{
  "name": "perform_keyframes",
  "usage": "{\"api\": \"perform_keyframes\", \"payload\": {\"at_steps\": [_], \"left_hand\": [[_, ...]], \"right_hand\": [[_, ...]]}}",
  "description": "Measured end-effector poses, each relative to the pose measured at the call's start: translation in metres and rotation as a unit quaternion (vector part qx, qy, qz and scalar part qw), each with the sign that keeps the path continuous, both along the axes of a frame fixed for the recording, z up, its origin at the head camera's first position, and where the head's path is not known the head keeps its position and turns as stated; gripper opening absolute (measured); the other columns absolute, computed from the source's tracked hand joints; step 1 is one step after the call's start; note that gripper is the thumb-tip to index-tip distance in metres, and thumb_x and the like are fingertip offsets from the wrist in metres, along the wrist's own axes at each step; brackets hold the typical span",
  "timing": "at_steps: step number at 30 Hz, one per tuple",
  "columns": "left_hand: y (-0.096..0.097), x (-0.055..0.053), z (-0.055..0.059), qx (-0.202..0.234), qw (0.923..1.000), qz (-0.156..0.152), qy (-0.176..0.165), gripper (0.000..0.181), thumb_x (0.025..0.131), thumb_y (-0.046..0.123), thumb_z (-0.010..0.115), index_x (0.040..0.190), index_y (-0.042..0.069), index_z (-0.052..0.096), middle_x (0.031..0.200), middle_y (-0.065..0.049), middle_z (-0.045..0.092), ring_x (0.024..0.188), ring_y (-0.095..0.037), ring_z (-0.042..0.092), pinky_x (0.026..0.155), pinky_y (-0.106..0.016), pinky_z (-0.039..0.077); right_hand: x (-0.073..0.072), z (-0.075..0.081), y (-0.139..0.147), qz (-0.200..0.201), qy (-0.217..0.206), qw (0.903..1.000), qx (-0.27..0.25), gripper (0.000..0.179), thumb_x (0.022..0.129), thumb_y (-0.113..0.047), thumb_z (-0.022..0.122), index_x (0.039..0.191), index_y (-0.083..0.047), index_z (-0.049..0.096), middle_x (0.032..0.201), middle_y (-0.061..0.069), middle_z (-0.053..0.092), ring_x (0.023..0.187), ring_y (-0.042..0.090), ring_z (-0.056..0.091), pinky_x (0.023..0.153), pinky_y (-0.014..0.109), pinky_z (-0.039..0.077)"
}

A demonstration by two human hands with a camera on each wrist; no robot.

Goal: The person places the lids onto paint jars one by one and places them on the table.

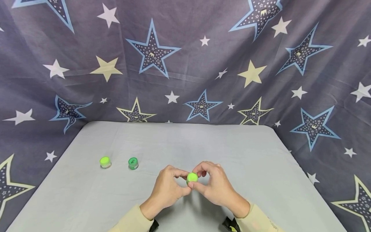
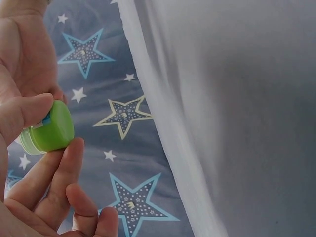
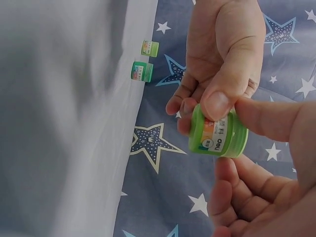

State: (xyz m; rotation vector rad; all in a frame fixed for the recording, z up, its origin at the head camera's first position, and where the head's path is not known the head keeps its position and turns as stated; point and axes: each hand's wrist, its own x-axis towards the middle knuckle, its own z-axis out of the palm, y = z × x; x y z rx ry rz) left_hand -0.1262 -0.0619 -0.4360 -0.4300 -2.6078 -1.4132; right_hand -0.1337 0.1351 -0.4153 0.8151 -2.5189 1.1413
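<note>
A small light-green paint jar is held above the table between both hands. My left hand pinches it from the left with thumb and fingers. From the right, the thumb and fingers of my right hand pinch the same jar. In the right wrist view the jar lies tilted on its side, showing a printed label and a ribbed green end. The left wrist view shows its smooth green end, with the left thumb over part of the label.
To the left on the grey-white table stand two more small jars, a light-green one and a darker green one. A dark star-patterned cloth hangs behind the table and along its sides.
</note>
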Motion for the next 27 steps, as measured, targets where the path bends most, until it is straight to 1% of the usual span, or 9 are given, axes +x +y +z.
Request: {"api": "perform_keyframes", "payload": {"at_steps": [6, 9, 14, 16, 18, 20, 22, 25, 27], "left_hand": [[0.0, 0.0, 0.0, 0.004, 1.0, -0.001, -0.005, 0.027, 0.071, 0.015, 0.092, 0.094, 0.024, 0.083, 0.084, 0.02, 0.067, 0.092, -0.013, 0.059, 0.081, -0.033, 0.048], [-0.001, 0.0, 0.0, 0.006, 1.0, -0.003, -0.003, 0.028, 0.07, 0.013, 0.092, 0.094, 0.024, 0.083, 0.086, 0.018, 0.067, 0.092, -0.013, 0.059, 0.08, -0.032, 0.048], [0.0, -0.001, 0.001, 0.004, 1.0, -0.002, -0.003, 0.028, 0.07, 0.013, 0.092, 0.094, 0.024, 0.083, 0.086, 0.018, 0.066, 0.091, -0.009, 0.058, 0.08, -0.031, 0.049], [0.0, -0.001, 0.001, 0.003, 1.0, 0.0, -0.003, 0.027, 0.07, 0.013, 0.091, 0.094, 0.024, 0.083, 0.086, 0.018, 0.066, 0.091, -0.009, 0.058, 0.08, -0.031, 0.049], [0.0, -0.001, 0.001, 0.003, 1.0, 0.0, -0.001, 0.028, 0.07, 0.013, 0.092, 0.094, 0.024, 0.083, 0.086, 0.018, 0.066, 0.092, -0.011, 0.059, 0.08, -0.032, 0.049], [0.0, -0.001, 0.0, 0.002, 1.0, 0.001, 0.002, 0.028, 0.069, 0.013, 0.092, 0.094, 0.023, 0.083, 0.086, 0.018, 0.066, 0.091, -0.012, 0.059, 0.079, -0.031, 0.049], [0.0, -0.002, 0.0, 0.0, 1.0, 0.0, 0.005, 0.028, 0.069, 0.014, 0.093, 0.093, 0.024, 0.083, 0.084, 0.02, 0.067, 0.091, -0.013, 0.06, 0.08, -0.032, 0.049], [0.0, -0.002, 0.0, -0.003, 0.9999, -0.002, 0.01, 0.027, 0.069, 0.017, 0.094, 0.092, 0.026, 0.083, 0.083, 0.022, 0.067, 0.091, -0.014, 0.06, 0.079, -0.032, 0.048], [-0.001, -0.002, 0.0, -0.004, 0.9999, -0.004, 0.011, 0.026, 0.07, 0.02, 0.095, 0.092, 0.028, 0.083, 0.082, 0.022, 0.067, 0.09, -0.014, 0.059, 0.078, -0.031, 0.048]], "right_hand": [[0.001, -0.002, -0.002, -0.02, -0.014, 0.9997, -0.008, 0.034, 0.073, -0.024, 0.095, 0.088, -0.025, 0.065, 0.082, -0.014, 0.062, 0.081, 0.014, 0.056, 0.08, 0.035, 0.036], [0.001, -0.003, -0.002, -0.027, -0.016, 0.9995, -0.009, 0.036, 0.073, -0.026, 0.095, 0.086, -0.025, 0.063, 0.08, -0.013, 0.06, 0.079, 0.013, 0.055, 0.08, 0.035, 0.035], [0.001, -0.003, -0.003, -0.032, -0.029, 0.999, -0.011, 0.036, 0.073, -0.03, 0.095, 0.085, -0.024, 0.061, 0.079, -0.005, 0.061, 0.078, 0.016, 0.054, 0.08, 0.036, 0.033], [0.001, -0.002, -0.003, -0.033, -0.035, 0.9988, -0.01, 0.036, 0.074, -0.03, 0.095, 0.085, -0.025, 0.06, 0.079, -0.003, 0.062, 0.078, 0.014, 0.054, 0.08, 0.036, 0.032], [0.001, -0.002, -0.003, -0.031, -0.033, 0.999, -0.007, 0.036, 0.074, -0.031, 0.095, 0.086, -0.024, 0.061, 0.079, -0.006, 0.061, 0.078, 0.011, 0.052, 0.08, 0.036, 0.032], [0.0, -0.001, -0.002, -0.024, -0.026, 0.9993, -0.003, 0.036, 0.073, -0.032, 0.095, 0.09, -0.025, 0.063, 0.081, -0.01, 0.06, 0.079, 0.011, 0.053, 0.082, 0.038, 0.032], [-0.001, 0.0, 0.001, -0.012, -0.013, 0.9998, 0.003, 0.037, 0.074, -0.03, 0.095, 0.098, -0.025, 0.067, 0.086, -0.013, 0.061, 0.083, 0.011, 0.055, 0.082, 0.038, 0.034], [-0.002, 0.003, 0.006, 0.016, 0.007, 0.9998, 0.011, 0.046, 0.074, -0.022, 0.094, 0.112, -0.025, 0.07, 0.095, -0.014, 0.063, 0.089, 0.013, 0.057, 0.083, 0.037, 0.036], [-0.003, 0.005, 0.008, 0.034, 0.014, 0.9992, 0.016, 0.05, 0.073, -0.016, 0.093, 0.117, -0.025, 0.071, 0.102, -0.014, 0.066, 0.092, 0.01, 0.056, 0.082, 0.035, 0.036]]}}
